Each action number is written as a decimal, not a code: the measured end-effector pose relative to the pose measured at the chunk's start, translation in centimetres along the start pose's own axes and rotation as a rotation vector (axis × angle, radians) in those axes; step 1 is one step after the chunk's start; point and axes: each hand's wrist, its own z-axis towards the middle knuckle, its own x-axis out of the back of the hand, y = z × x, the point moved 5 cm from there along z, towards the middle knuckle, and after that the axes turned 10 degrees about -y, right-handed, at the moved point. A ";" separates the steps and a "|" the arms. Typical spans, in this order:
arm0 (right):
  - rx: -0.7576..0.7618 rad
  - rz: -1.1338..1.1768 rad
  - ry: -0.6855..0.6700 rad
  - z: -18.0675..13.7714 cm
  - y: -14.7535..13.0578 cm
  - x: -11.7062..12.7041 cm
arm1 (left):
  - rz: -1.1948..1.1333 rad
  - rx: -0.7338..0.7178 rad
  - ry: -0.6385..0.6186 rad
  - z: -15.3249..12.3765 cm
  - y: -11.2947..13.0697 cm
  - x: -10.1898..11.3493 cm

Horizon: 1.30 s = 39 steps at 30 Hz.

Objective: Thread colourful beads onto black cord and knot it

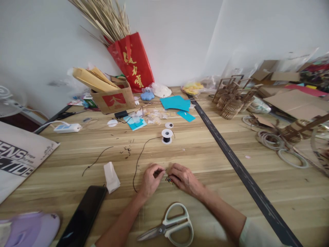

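Both my hands rest on the wooden table (205,161) near its front middle, fingertips almost touching. My left hand (151,179) is closed in a pinch on a thin black cord (140,158) that curves back to a white spool (167,136). My right hand (183,178) is closed over a small cluster of coloured beads (169,179) lying on the table. White-handled scissors (171,226) lie between my forearms, near the front edge.
A black phone (83,216) and a folded white paper (111,176) lie to the left. A loose cord piece (96,160), a power strip (67,128), a cardboard box (113,97), a red bag (132,61), blue paper (176,103) and wooden lantern frames (231,97) fill the back.
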 end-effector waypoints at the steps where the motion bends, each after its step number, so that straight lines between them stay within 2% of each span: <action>1: -0.003 0.009 0.001 0.0 0.0 0.0 | 0.002 -0.004 -0.004 0.0 0.0 0.0; 11: 0.005 0.206 0.078 -0.1 0.2 0.6 | 0.047 -0.079 -0.072 -0.2 0.6 -0.5; 26: -0.111 0.290 0.082 -0.1 0.6 0.7 | 0.059 -0.096 -0.096 -0.2 0.9 -0.9; 39: -0.091 0.338 0.076 -0.1 0.7 0.8 | 0.077 -0.086 -0.112 -0.1 0.9 -0.9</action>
